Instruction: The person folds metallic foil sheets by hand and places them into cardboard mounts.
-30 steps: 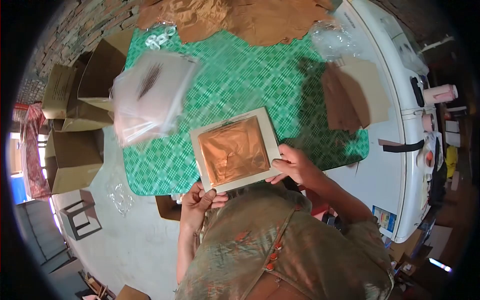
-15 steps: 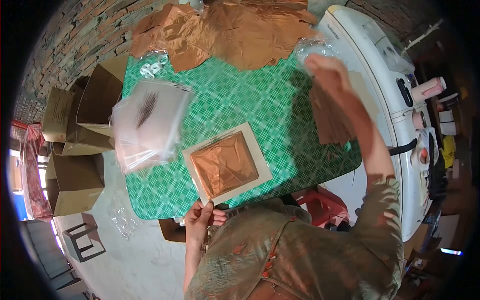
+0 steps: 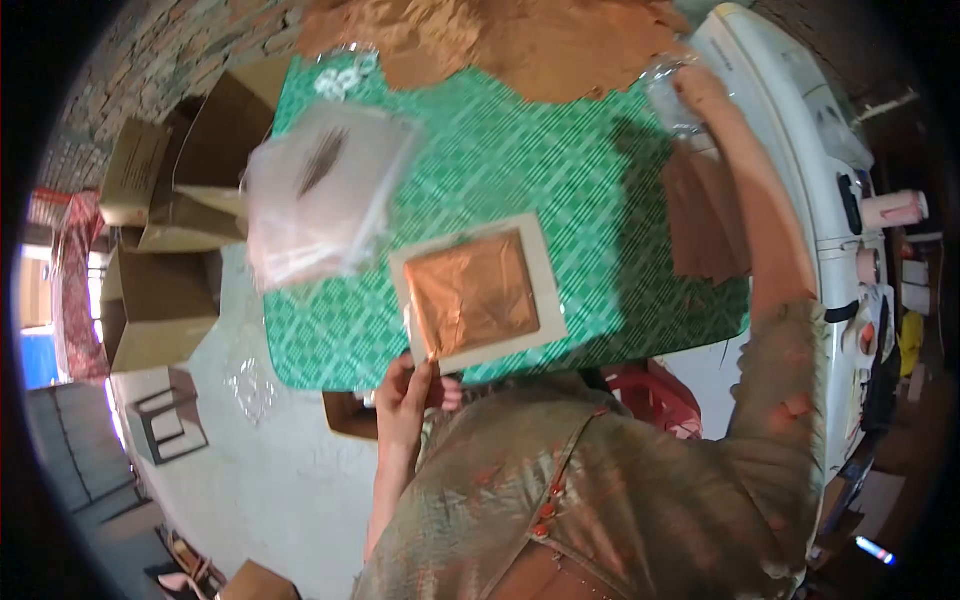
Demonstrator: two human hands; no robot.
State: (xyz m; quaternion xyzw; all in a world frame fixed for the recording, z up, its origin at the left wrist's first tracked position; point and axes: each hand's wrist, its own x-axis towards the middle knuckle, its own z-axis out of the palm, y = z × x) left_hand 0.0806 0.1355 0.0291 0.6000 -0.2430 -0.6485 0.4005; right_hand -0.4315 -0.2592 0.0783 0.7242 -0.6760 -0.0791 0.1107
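Note:
A pale square card [image 3: 552,290] lies near the front edge of the green checked table, with a folded copper-coloured foil packet [image 3: 475,295] on top. My left hand [image 3: 412,388] pinches the card's lower left corner between thumb and fingers. My right hand [image 3: 702,92] reaches to the far right corner, at a crumpled clear plastic bag [image 3: 672,100]; its fingers are curled, and what they grip is too small to make out. Beneath that forearm is a stack of brown sheets [image 3: 700,215]. A pile of clear plastic sleeves [image 3: 325,190] lies at the left.
Large copper-coloured sheets [image 3: 540,50] cover the table's far side. White rings [image 3: 345,82] lie at the far left corner. Open cardboard boxes [image 3: 165,300] stand left of the table. A white appliance [image 3: 790,130] borders the right side, and a red stool [image 3: 655,400] is below the front edge.
The view has shifted, so the table appears higher and further right. My right hand has come down onto the clear bag, its fingers now curled. My left hand still pinches the card's corner.

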